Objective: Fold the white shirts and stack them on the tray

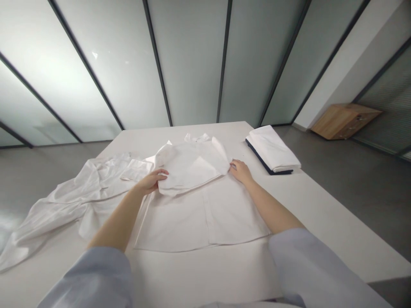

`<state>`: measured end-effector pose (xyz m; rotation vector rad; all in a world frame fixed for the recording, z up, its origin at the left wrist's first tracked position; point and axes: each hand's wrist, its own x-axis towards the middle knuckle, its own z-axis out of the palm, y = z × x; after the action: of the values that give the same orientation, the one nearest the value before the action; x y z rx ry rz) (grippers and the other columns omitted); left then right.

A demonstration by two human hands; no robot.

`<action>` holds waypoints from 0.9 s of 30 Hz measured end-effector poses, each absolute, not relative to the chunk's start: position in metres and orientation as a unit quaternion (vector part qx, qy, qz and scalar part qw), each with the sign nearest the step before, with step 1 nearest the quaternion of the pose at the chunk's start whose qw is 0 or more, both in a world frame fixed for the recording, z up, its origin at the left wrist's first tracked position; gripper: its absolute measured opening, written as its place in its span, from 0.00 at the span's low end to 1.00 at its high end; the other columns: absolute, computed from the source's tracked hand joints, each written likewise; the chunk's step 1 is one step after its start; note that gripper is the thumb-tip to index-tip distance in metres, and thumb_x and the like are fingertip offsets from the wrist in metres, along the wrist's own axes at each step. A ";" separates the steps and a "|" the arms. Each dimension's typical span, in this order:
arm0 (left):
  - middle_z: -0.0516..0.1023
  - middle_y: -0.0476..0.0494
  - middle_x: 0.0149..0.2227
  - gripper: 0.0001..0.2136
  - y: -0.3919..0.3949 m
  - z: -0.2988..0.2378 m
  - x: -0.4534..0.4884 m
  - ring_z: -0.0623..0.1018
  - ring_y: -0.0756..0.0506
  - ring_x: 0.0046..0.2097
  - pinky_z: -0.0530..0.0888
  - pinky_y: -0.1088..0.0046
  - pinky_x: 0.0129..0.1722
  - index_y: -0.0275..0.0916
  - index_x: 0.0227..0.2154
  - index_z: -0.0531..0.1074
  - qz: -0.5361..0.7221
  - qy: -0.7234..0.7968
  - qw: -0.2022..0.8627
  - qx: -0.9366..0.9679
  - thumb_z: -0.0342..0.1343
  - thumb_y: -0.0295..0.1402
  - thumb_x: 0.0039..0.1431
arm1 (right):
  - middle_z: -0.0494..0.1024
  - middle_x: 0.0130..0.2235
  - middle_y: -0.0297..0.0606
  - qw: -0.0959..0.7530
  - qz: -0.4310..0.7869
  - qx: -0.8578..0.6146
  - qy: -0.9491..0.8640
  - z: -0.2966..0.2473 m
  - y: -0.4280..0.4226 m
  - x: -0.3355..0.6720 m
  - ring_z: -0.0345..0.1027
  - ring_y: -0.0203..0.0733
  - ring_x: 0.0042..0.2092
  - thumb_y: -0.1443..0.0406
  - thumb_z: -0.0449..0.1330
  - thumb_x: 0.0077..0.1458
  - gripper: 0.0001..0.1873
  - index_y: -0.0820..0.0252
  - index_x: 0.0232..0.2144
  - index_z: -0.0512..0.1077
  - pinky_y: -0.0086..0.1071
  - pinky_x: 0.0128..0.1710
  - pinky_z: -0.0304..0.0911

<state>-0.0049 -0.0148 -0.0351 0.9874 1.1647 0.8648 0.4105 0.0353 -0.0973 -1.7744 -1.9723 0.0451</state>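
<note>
A white shirt (180,222) lies on the white table (205,273), with a front placket running down its lower half. Its upper part is a raised, folded-over layer of cloth (192,164) above that lower half. My left hand (153,180) grips the left edge of this layer between thumb and fingers. On the opposite side, my right hand (240,171) pinches the layer's right edge. Both hands are closed on the fabric, and the layer's near edge sags a little between them. The collar area shows only partly at the far end.
Another white garment (93,188) lies crumpled at the left, hanging past the table's edge. At the back right sits a folded white stack (272,147) with dark cloth (260,158) beneath. A wooden cabinet (343,122) stands on the floor near frosted glass panels (189,64).
</note>
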 end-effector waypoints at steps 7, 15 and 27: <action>0.72 0.51 0.24 0.12 -0.055 -0.027 -0.035 0.73 0.52 0.26 0.70 0.78 0.27 0.36 0.25 0.72 0.258 0.486 0.667 0.502 0.69 0.32 0.40 | 0.77 0.48 0.42 0.225 0.015 -0.664 -0.713 -0.088 0.031 0.405 0.68 0.45 0.48 0.66 0.54 0.57 0.12 0.59 0.41 0.75 0.33 0.48 0.60; 0.78 0.40 0.25 0.23 -0.077 -0.016 -0.050 0.78 0.41 0.28 0.73 0.67 0.28 0.39 0.39 0.75 0.122 0.444 0.694 0.553 0.66 0.45 0.40 | 0.77 0.47 0.41 0.215 0.034 -0.670 -0.709 -0.083 0.034 0.406 0.69 0.43 0.47 0.66 0.55 0.57 0.11 0.57 0.40 0.76 0.31 0.46 0.60; 0.79 0.39 0.41 0.12 0.020 -0.072 0.016 0.77 0.41 0.45 0.72 0.63 0.49 0.39 0.36 0.76 0.288 0.576 0.156 0.749 0.52 0.35 0.52 | 0.77 0.48 0.45 0.224 0.028 -0.730 -0.644 -0.069 0.089 0.408 0.70 0.44 0.49 0.65 0.51 0.58 0.17 0.61 0.44 0.75 0.30 0.47 0.61</action>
<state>0.0161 0.0198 -0.0722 2.1462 1.6482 0.8248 0.4077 0.0887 -0.0693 -2.0156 -1.7782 0.0773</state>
